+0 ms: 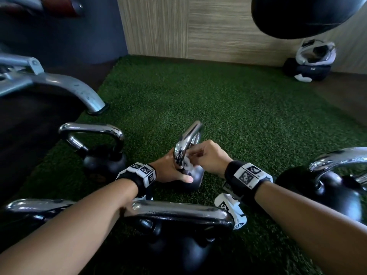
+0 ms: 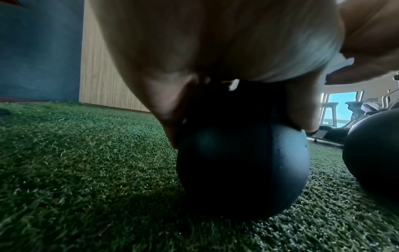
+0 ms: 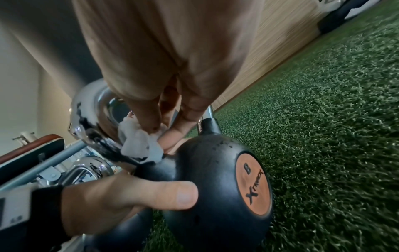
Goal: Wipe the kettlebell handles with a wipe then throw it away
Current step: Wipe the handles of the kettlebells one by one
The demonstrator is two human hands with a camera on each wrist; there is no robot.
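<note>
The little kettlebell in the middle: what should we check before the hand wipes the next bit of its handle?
1. Right hand has the wipe: ok, fingers pinch it.
2. Wipe touches the chrome handle: ok, pressed near its base in the right wrist view.
3. Left hand steadies the middle kettlebell: ok, thumb and fingers grip the black ball.
4. Kettlebell rests on the green turf: ok in the left wrist view.
5. Top of the handle already wiped: cannot tell.
6. Bin for the wipe nearby: cannot tell, none shows in any view.
</note>
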